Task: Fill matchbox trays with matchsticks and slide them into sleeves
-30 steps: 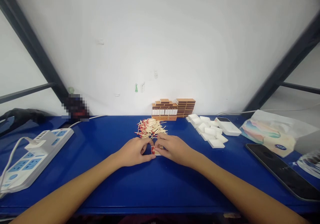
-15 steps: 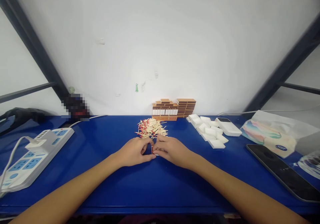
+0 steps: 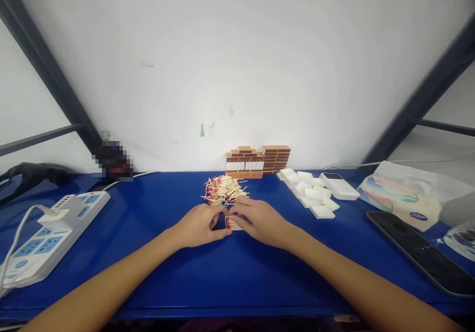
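Observation:
A small white tray of matches (image 3: 233, 223), red heads to the left, lies on the blue table between my hands. My left hand (image 3: 203, 225) grips the tray's left end between thumb and forefinger. Over its right part, my right hand (image 3: 259, 221) has its thumb and fingers drawn together at the matches; whether a match is between them is too small to tell. Just beyond my hands is a loose pile of red-tipped matches (image 3: 224, 189).
Brown matchboxes (image 3: 276, 159) are stacked against the wall. White trays (image 3: 308, 193) lie in a heap to the right, beside a white device (image 3: 339, 186), a plastic packet (image 3: 393, 193) and a black phone (image 3: 415, 250). A power strip (image 3: 55, 238) sits at the left.
My right hand's fingers have shifted slightly and uncovered more of the tray, so the matches in it now show. My left hand has stayed at the tray's left end.

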Motion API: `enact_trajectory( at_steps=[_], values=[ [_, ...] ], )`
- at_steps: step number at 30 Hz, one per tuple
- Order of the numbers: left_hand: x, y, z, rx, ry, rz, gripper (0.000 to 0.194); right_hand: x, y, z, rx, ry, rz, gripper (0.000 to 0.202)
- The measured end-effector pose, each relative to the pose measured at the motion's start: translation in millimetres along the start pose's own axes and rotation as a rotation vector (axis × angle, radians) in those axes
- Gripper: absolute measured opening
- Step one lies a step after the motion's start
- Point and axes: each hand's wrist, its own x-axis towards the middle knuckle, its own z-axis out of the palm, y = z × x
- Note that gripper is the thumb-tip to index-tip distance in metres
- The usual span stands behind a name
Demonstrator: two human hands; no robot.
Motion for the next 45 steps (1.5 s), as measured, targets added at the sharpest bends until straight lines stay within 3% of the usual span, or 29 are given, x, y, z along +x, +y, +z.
enact_trajectory(
  at_steps=[4,11,22,31,34,36,40,43,45],
  values=[
    [-0.9,2.3,-0.5,-0.02,0.026,0.001,0.032,1.3,5.7,-5.5,-0.021,0.055,0.044,0.014],
    [-0.8,2.4,-1.1,-0.009,0.033,0.0,0.031,1.0,16.7,-8.8,0.038,-0.012,0.073,0.01],
    [-1.3,1.5,-1.0,0.04,0.039,0.008,0.033,1.7,9.7,-9.7,0.013,-0.11,0.044,0.036],
    [-0.7,3.3,-2.6,0.055,0.015,-0.003,0.031,2.9,17.0,-16.7,-0.057,0.048,0.064,0.032],
    [-0.7,3.9,-3.8,0.053,-0.002,-0.011,0.031,4.9,37.1,-27.2,-0.122,0.134,0.14,0.03],
    [-0.6,4.4,-4.7,0.043,-0.007,-0.013,0.031,6.7,62.6,-39.7,-0.146,0.248,0.244,0.026],
    [0.1,4.7,-5.3,0.024,-0.013,-0.03,0.032,10.8,127.2,-69.8,-0.067,0.563,0.612,0.029],
    [0.6,4.1,-4.7,0.004,-0.007,-0.043,0.034,17.8,158.0,-83.4,-0.115,0.603,0.638,0.032],
    [1.0,3.5,-4.5,-0.01,-0.003,-0.044,0.034,27.3,162.3,-84.9,-0.2,0.569,0.612,0.035]
  ],
)
